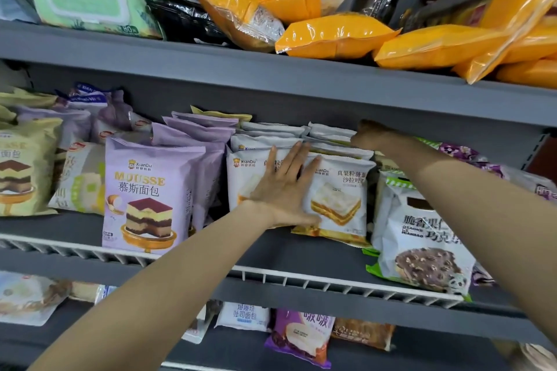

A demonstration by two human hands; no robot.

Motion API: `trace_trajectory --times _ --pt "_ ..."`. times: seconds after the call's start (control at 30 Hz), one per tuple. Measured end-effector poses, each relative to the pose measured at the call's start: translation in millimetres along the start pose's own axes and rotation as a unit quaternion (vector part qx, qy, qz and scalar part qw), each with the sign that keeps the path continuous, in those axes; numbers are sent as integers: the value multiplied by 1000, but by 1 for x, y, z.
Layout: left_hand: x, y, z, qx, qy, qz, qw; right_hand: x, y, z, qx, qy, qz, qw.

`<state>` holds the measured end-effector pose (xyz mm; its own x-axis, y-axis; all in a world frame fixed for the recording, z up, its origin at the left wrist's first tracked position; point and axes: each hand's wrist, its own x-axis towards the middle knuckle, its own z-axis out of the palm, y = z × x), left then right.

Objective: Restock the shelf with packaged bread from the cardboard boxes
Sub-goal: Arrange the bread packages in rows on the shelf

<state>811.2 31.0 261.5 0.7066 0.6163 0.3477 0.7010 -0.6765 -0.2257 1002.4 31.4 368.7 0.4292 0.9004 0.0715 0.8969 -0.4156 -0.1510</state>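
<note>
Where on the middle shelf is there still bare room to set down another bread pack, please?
Bare shelf floor shows between the yellow pack and the purple mousse pack, and in front of the white sandwich packs, behind the wire rail. Further back the rows are packed tight.

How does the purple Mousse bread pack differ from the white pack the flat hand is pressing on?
The purple Mousse pack pictures a layered chocolate cake; the white pack pictures a pale sandwich slice. The purple one stands untouched at the shelf's front rail, while the white one sits further back, with the left hand flat against it. Both stand upright on the middle shelf and carry the XianDu logo.
</note>
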Motion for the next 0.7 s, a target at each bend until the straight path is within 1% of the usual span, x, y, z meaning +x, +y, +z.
trace_trajectory --times 0.1,0.23,0.3,0.4,0.43,0.5,0.6,0.7 --pt "6 5 2 47 7 3 999 9 4 9 -14 -17 13 1000" --pt "13 8 5 64 2 -16 998 19 1 14 -57 -14 -8 998" --pt "13 11 4 65 5 -21 998 26 1 19 -92 24 -22 995" --pt "14 13 5 64 12 -21 998 29 -3 25 -118 119 6 986" --pt "15 13 4 64 13 -17 998 27 -6 25 -139 139 8 980" --pt "16 11 3 55 14 -15 998 27 -16 26 -157 156 -24 975" --pt "19 9 2 29 12 -18 999 42 -24 32 -128 125 -67 982" --pt "20 12 2 28 13 -28 999 51 -26 37 -55 108 -67 990"
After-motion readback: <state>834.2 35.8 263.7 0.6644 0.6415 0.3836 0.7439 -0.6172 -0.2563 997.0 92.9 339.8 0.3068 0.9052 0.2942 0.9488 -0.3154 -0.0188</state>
